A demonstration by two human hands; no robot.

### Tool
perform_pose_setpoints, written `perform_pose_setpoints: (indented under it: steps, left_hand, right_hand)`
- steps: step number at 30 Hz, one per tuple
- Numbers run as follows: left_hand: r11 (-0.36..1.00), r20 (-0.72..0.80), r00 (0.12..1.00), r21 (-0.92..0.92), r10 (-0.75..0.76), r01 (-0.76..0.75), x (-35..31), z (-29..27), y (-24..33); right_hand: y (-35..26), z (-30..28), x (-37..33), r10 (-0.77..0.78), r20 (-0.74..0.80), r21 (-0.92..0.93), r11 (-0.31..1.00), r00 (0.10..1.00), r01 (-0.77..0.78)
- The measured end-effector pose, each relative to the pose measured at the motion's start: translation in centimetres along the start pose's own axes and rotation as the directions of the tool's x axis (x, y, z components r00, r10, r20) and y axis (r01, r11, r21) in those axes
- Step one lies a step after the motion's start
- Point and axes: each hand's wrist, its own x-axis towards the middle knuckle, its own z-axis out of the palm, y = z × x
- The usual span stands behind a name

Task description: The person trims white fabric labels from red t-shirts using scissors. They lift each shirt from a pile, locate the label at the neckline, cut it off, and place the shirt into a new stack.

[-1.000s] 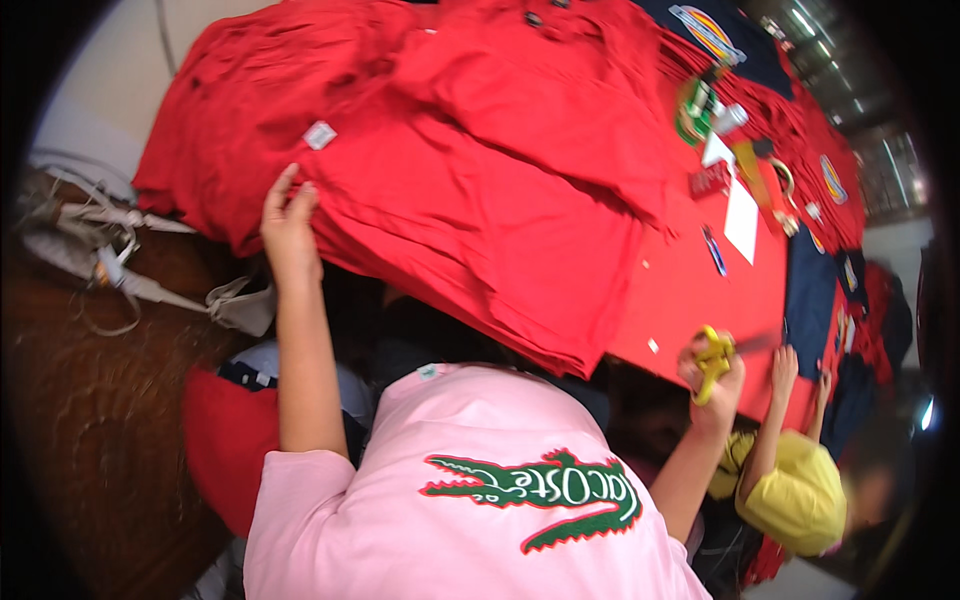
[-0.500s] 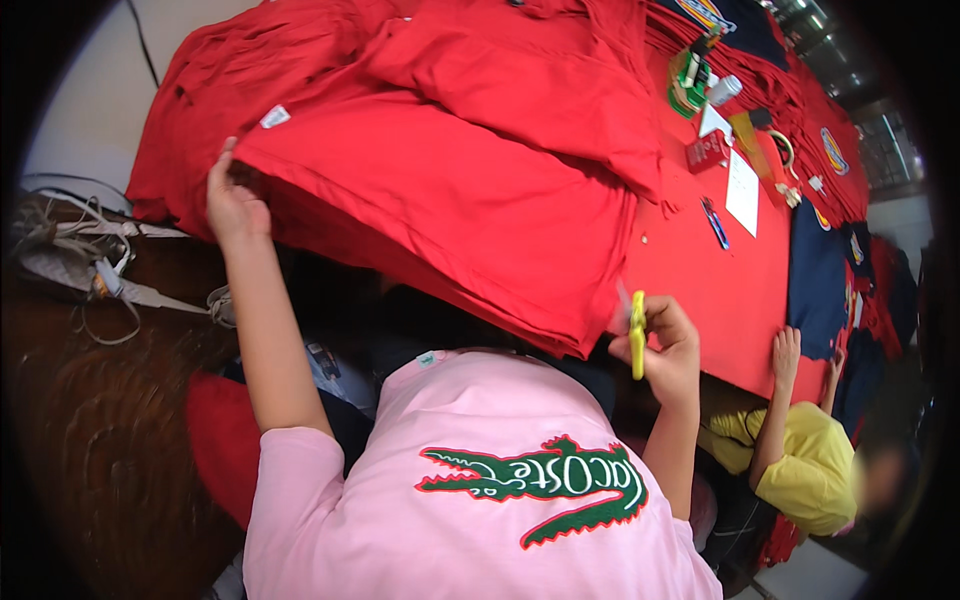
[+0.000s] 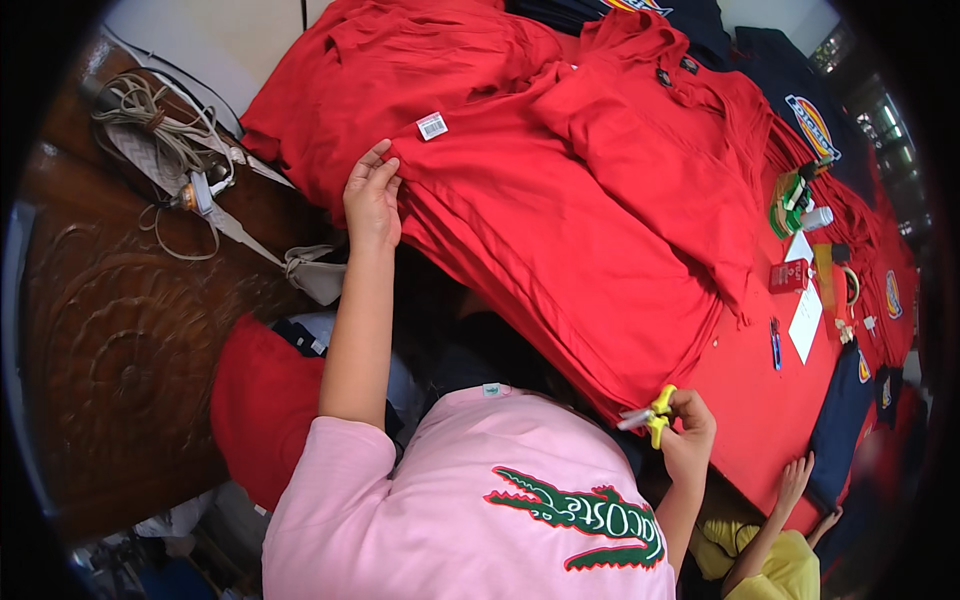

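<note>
A red shirt [image 3: 560, 215] lies spread over a pile of red garments on the table, with a small white barcode label [image 3: 432, 126] near its hem. My left hand [image 3: 372, 205] is at the shirt's left corner, just below the label, fingers closed on the hem. My right hand [image 3: 690, 440] grips small yellow-handled scissors [image 3: 658, 416] beside the shirt's near right corner. Their short metal blades point left, apart from the cloth as far as I can see. Part of the right palm hides behind the handles.
Right of the shirt, the red tabletop [image 3: 750, 390] holds a blue pen [image 3: 775, 343], white paper [image 3: 804, 325], a red box [image 3: 788, 276] and a green holder [image 3: 790, 205]. A co-worker's hand [image 3: 795, 480] touches dark blue cloth [image 3: 842, 425]. Coiled cable [image 3: 155, 115] lies at left.
The view has turned, so the table and shirt sit further right and lower in the picture. The scissors have tilted, and their blades now show pointing left. The left hand stays at the hem.
</note>
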Motion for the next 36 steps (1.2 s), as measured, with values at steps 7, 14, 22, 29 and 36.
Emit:
perform_pose_setpoints:
  steps: [7,14,22,29,36]
  left_hand:
    - [0.983,-0.111,0.994,0.182,-0.017,0.037,-1.5,0.8,2.4]
    - [0.756,0.208,0.973,0.652,-0.097,-0.064,4.0,8.5,7.2]
    - [0.771,0.628,0.705,0.252,0.329,-0.585,3.6,19.3,5.2]
    - [0.819,0.194,0.909,0.530,-0.369,0.219,-7.1,5.1,3.3]
    - [0.784,0.220,0.764,0.327,-0.606,0.528,-12.7,-0.5,0.9]
  right_hand:
    - [-0.7,-3.9,-0.7,0.101,0.105,0.020,0.994,0.989,-0.104]
    - [-6.1,-8.2,6.3,-0.132,-0.028,0.093,0.987,0.991,0.134]
    - [-6.4,-18.8,15.4,-0.486,-0.588,-0.074,0.828,0.647,0.555]
    - [-0.3,-7.9,3.2,-0.120,-0.246,0.184,0.968,0.962,0.168]
    - [1.6,0.8,-1.6,-0.080,0.010,0.051,0.996,0.997,0.079]
